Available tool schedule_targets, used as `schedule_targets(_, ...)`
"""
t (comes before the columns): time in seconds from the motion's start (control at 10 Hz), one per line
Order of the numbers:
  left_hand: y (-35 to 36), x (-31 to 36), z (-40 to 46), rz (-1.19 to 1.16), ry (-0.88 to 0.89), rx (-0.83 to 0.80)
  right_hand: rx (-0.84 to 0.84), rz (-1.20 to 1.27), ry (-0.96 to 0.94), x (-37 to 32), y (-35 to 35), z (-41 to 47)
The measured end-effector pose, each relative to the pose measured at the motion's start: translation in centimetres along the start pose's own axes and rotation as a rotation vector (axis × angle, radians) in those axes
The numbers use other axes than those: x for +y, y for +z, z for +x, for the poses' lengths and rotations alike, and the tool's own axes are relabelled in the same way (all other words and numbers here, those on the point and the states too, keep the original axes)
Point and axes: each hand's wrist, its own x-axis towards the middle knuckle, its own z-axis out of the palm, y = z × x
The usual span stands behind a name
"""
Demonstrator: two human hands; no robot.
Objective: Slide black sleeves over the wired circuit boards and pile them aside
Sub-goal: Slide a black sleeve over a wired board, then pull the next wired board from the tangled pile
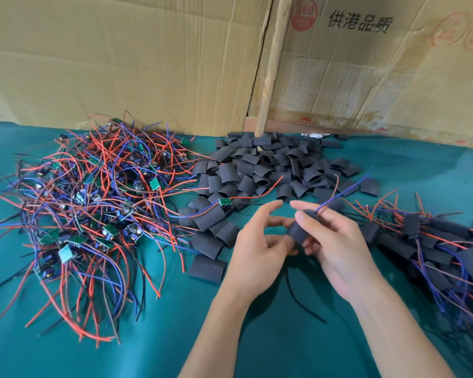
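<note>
— Hands first: what are they doing?

— Both hands meet over the green cloth-covered table. The right hand pinches a short black flat sleeve between thumb and fingers, with blue and red wires sticking out of its far end. The left hand has its lower fingertips on the near end of that sleeve, index finger stretched out straight above it.

— Is the board inside?

— Cannot tell; the sleeve hides whatever the wires run into.

— And the supplies?

— Taking the held sleeve as landmark: beyond it and slightly left lies the heap of empty black sleeves. Far left of it sprawls the tangle of bare green circuit boards with red, blue and black wires. Right of it sits the pile of sleeved boards. Behind everything stands a brown cardboard wall.
</note>
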Motion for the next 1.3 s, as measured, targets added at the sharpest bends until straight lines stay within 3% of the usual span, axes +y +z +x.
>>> schedule_targets(0.2, 0.3, 0.0, 0.3, 0.142, 0.027, 0.052, -0.02, -0.001, 0.031, -0.5, 0.6, -0.4)
schedule_targets(0.3, 0.5, 0.3, 0.1, 0.176, 0.011, 0.015, 0.133, -0.049, 0.002, -2.1, -1.1, -0.1)
schedule_targets(0.4, 0.4, 0.5, 0.1, 0.137, -0.047, 0.035, 0.429, -0.481, -0.023, -4.0, -5.9, 0.0)
schedule_targets(0.5, 0.4, 0.3, 0.3, 0.172, -0.061, 0.055, 0.625, -1.163, 0.12, -5.7, -8.4, -0.6)
schedule_targets(0.6, 0.5, 0.5, 0.2, 0.209, -0.06, 0.045, 0.833, -1.114, -0.036, -7.3, -6.4, -0.8)
schedule_targets(0.7, 0.5, 0.8, 0.2, 0.234, -0.068, 0.049, 0.554, -1.034, -0.446, -7.8, -0.5, 0.2)
schedule_targets(0.8, 0.4, 1.3, -0.2, 0.268, -0.077, 0.044, -0.102, -1.076, -0.378, -6.1, 7.1, 1.8)
schedule_targets(0.9, 0.1, 1.1, -0.4, 0.548, -0.159, 0.049, -0.381, -1.271, -0.273, -3.5, 11.2, 3.8)
schedule_targets(1.1, 0.0, 1.4, -0.7, 0.611, -0.126, 0.06, -0.355, -1.406, -0.324, -2.8, 11.9, 5.5)
schedule_targets(1.2, 0.3, 2.2, -0.7, 0.357, -0.082, -0.046, -0.374, -1.344, -0.282, -2.8, 11.3, 5.9)
schedule_targets(1.3, 0.2, 1.6, -0.4, 0.263, -0.059, -0.004, -0.303, -1.287, -0.31, -3.6, 10.8, 5.8)
